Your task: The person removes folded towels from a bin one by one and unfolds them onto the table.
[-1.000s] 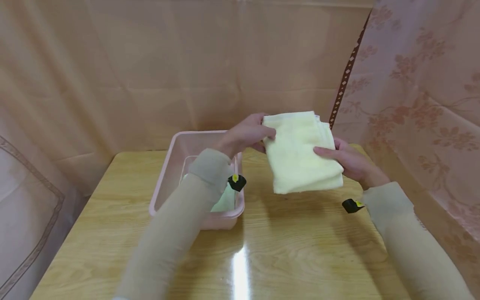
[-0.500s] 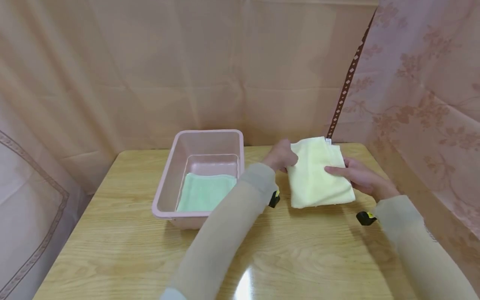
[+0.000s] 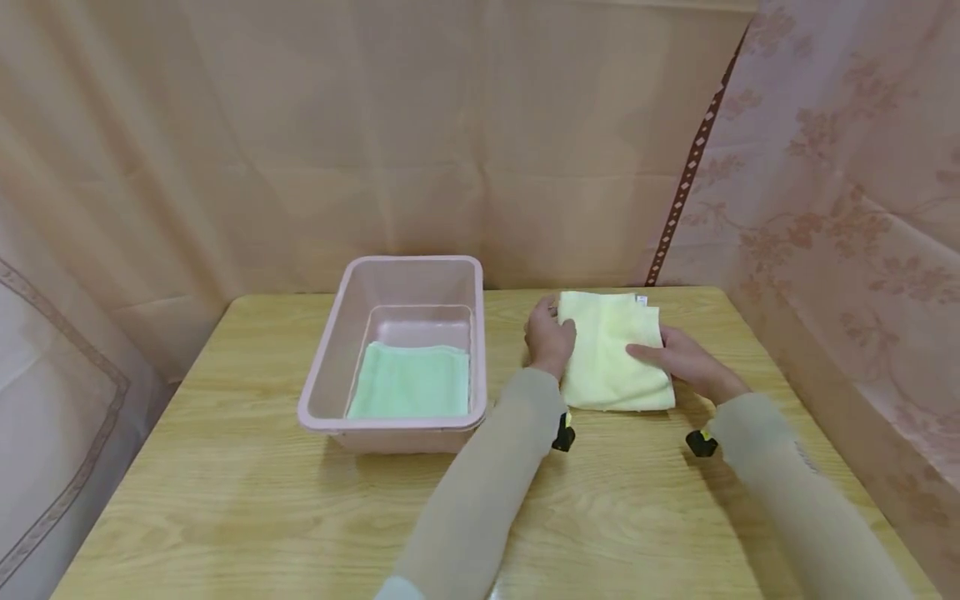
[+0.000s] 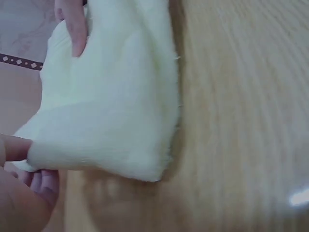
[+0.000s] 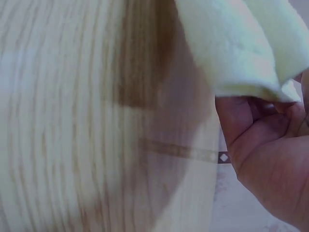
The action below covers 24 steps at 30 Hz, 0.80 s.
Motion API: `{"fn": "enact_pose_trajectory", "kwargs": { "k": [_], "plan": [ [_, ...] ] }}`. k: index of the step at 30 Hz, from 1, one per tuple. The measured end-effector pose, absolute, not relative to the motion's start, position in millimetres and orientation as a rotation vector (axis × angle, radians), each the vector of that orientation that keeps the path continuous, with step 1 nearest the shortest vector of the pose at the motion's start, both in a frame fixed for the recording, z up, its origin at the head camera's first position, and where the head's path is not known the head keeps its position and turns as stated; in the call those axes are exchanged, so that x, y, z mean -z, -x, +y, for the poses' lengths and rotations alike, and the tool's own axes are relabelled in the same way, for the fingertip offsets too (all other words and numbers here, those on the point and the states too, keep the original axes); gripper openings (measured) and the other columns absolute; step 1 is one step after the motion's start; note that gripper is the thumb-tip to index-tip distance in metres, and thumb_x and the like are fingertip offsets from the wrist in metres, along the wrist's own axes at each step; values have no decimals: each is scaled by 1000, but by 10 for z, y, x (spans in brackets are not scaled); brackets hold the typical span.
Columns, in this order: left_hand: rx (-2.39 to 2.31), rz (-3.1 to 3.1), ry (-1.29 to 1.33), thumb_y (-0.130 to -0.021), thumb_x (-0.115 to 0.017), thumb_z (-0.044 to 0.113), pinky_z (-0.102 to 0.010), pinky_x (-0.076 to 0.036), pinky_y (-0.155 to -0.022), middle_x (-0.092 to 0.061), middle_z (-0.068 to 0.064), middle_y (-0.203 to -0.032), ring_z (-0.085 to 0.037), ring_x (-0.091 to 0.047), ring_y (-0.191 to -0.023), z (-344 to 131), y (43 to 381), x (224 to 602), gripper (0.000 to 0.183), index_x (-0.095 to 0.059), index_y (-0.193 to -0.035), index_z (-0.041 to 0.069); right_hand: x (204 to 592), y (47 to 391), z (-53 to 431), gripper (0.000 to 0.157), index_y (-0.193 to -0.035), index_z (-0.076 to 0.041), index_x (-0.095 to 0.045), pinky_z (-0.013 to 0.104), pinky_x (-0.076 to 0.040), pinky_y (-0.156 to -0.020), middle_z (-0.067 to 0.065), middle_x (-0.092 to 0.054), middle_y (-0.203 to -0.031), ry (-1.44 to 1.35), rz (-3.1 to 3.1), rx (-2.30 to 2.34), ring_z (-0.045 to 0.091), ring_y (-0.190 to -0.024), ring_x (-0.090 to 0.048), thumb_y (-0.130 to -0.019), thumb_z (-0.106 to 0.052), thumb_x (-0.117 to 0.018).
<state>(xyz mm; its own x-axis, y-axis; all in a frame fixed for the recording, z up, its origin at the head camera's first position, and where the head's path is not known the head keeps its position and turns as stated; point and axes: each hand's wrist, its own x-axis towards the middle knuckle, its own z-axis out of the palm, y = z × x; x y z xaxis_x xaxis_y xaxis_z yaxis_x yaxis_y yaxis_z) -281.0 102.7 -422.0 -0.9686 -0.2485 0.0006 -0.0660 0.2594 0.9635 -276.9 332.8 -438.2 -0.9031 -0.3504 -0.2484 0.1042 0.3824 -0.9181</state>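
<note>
A folded pale yellow towel [image 3: 606, 358] with a small white tag at its back edge is held low over the right part of the table. My left hand [image 3: 550, 337] pinches its left edge. In the left wrist view, the left thumb lies on top of the cloth [image 4: 111, 96] and the fingers are below. On the opposite side my right hand [image 3: 686, 362] grips the right edge, thumb on top. The right wrist view shows that hand [image 5: 270, 150] with its fingers partly hidden under the towel [image 5: 231, 53].
Left of the towel, a pink plastic basin [image 3: 390, 423] stands on the wooden table [image 3: 247, 467]. Inside it lies a folded mint green towel [image 3: 411, 383]. A beige curtain [image 3: 300, 150] hangs behind the table, and a floral cloth [image 3: 847, 208] hangs at the right.
The yellow towel has come down closer to the table, held by both hands. My left arm has swung right, off the basin, so the green towel now shows fully.
</note>
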Motion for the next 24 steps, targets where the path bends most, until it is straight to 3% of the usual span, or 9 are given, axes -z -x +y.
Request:
{"fn": "enact_pose_trajectory", "kwargs": {
  "k": [9,15,18,24],
  "plan": [
    [1806,-2447,-158,-85,-70,-3,-34,-49,-101,-65,-11,-133,-22,-61,-121,989,2765,4610,62,-54,-145,5,4531,2866,3243,64,-152,3,-33,35,-57,-81,16,-67,-114,189,2291,1447,21,-94,-67,-103,-28,-62],
    [1668,-2670,-39,-81,-72,-4,-38,-39,-112,-50,-22,-146,-33,-48,-135,903,2750,4657,78,-40,-152,-1,4550,2888,3234,77,-161,-2,-17,43,-45,-99,23,-51,-141,227,2401,1370,29,-113,-56,-103,-30,-61],
    [1632,-2755,-30,-81,-76,-3,-38,-41,-110,-50,-22,-146,-33,-48,-134,853,2737,4660,79,-42,-153,1,4570,2893,3218,82,-162,-3,-12,50,-38,-107,25,-39,-153,232,2400,1386,34,-124,-49,-103,-27,-63],
    [1619,-2780,33,-78,-81,-5,-38,-45,-107,-54,-19,-144,-32,-50,-134,802,2757,4606,77,-49,-148,1,4563,2882,3186,84,-162,-1,-8,50,-37,-109,26,-34,-156,160,2351,1386,34,-127,-48,-103,-28,-62]
  ]
}}
